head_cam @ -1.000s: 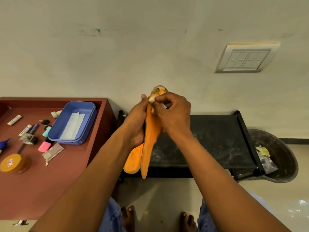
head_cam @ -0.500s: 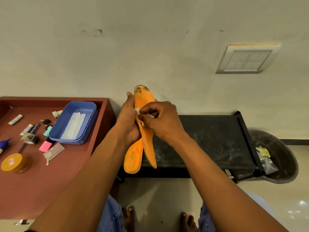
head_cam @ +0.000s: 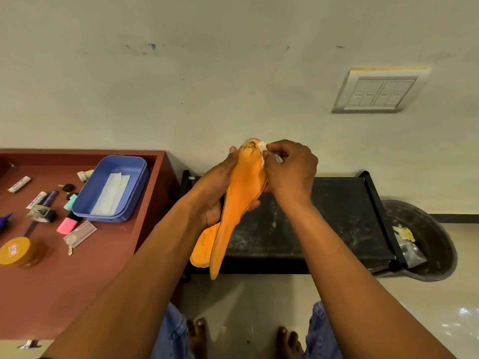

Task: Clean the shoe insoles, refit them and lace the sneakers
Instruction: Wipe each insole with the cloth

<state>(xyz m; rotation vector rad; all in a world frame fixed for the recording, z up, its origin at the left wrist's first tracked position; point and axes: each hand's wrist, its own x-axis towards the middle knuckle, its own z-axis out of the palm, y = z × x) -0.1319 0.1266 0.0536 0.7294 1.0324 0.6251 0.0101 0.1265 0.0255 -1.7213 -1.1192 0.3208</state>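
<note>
Here the left hand (head_cam: 220, 187) grips two orange insoles (head_cam: 241, 200) from behind, holding them upright above the black bench (head_cam: 337, 218). The right hand (head_cam: 290, 172) pinches a small white wipe (head_cam: 262, 145) against the stained top end of the front insole. The second insole hangs just behind, lower and leftward.
</note>
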